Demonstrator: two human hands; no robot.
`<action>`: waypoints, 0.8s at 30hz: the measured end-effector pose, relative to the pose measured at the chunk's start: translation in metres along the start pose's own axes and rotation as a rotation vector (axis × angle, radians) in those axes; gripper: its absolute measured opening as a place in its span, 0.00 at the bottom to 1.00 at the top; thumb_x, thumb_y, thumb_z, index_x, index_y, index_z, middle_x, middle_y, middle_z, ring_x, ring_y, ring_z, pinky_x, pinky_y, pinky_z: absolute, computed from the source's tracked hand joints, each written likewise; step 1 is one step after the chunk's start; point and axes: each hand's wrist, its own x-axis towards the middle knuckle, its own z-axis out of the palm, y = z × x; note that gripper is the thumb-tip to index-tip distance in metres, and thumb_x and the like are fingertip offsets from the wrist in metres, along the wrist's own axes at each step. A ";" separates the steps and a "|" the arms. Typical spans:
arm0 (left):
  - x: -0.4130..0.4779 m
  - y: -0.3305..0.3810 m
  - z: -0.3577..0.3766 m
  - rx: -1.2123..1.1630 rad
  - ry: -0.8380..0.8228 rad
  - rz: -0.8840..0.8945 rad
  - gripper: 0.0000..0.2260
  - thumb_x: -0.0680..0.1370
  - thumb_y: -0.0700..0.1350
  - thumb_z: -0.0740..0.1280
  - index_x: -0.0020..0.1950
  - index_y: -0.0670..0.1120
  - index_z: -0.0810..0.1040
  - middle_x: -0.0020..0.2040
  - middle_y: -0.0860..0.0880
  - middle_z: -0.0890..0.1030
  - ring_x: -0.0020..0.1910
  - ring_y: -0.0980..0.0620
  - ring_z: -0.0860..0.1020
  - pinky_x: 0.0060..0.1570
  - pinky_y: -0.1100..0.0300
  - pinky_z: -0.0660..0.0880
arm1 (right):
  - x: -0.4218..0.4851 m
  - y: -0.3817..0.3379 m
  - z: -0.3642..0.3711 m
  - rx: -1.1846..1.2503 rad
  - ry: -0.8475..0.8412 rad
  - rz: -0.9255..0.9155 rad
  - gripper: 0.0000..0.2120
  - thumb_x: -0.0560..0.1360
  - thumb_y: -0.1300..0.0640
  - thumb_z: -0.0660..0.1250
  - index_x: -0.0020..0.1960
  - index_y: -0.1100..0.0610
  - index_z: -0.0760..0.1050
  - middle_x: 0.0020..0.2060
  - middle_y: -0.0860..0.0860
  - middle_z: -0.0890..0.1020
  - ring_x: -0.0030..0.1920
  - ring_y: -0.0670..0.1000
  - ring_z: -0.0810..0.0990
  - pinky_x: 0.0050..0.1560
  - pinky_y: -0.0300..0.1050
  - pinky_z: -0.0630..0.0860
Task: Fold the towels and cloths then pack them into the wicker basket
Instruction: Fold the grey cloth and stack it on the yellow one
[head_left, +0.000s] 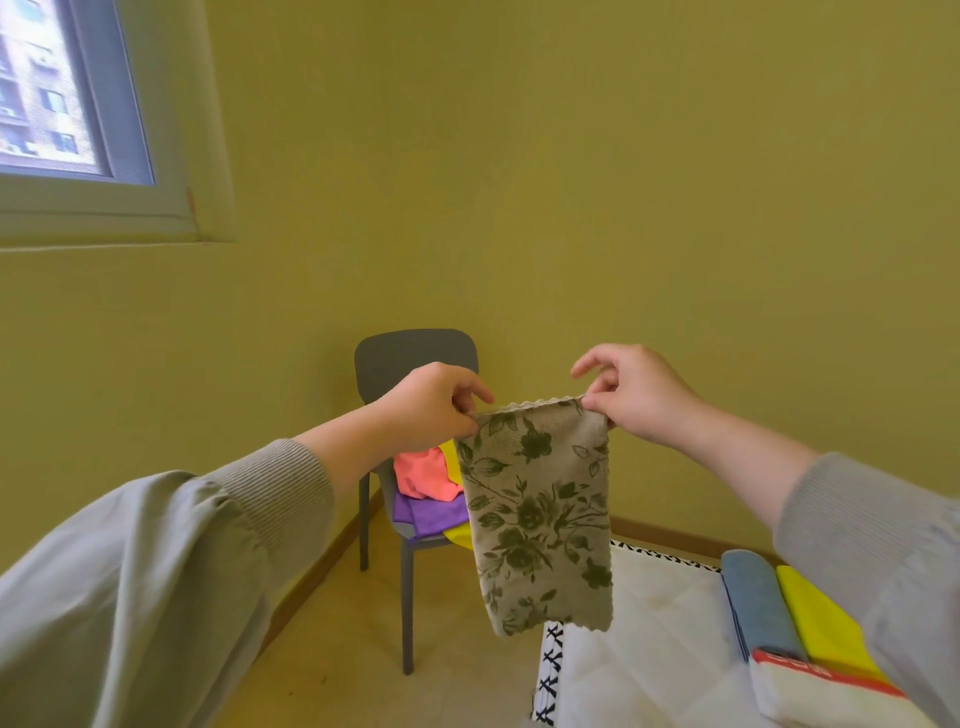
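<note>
clearly the beige floral-print cloth (537, 514) hangs limp between the left hand (434, 408) and right hand (631, 395), each pinching a top corner; it looks light, soft and floppy, best held at corners, with folded towels below the right hand.

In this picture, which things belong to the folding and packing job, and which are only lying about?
Belong to the job:
floral cloth, pinched by the left hand and right hand
coral cloth, purple cloth, loose yellow cloth on the chair
folded blue cloth, folded yellow cloth, red-and-white towel

Only lying about:
chair, window, white quilted cover
</note>
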 end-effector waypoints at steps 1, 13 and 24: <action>0.000 0.001 0.001 -0.005 -0.041 -0.019 0.11 0.73 0.36 0.70 0.53 0.47 0.82 0.40 0.51 0.79 0.37 0.54 0.74 0.37 0.65 0.73 | 0.000 0.001 0.002 -0.017 -0.034 -0.016 0.13 0.75 0.68 0.64 0.55 0.54 0.76 0.39 0.52 0.80 0.37 0.50 0.77 0.40 0.45 0.76; 0.014 0.012 0.036 -0.645 0.046 -0.239 0.08 0.80 0.42 0.60 0.47 0.45 0.79 0.49 0.38 0.80 0.53 0.39 0.79 0.57 0.40 0.76 | -0.006 0.024 0.008 0.295 -0.211 0.238 0.15 0.81 0.67 0.52 0.42 0.57 0.72 0.35 0.54 0.76 0.36 0.50 0.76 0.35 0.45 0.77; 0.033 0.028 0.098 -0.866 -0.191 -0.329 0.07 0.82 0.39 0.58 0.50 0.41 0.76 0.50 0.40 0.80 0.50 0.44 0.80 0.50 0.51 0.79 | -0.024 0.110 -0.010 0.698 -0.315 0.396 0.09 0.74 0.66 0.66 0.53 0.58 0.76 0.44 0.55 0.80 0.41 0.50 0.78 0.39 0.41 0.81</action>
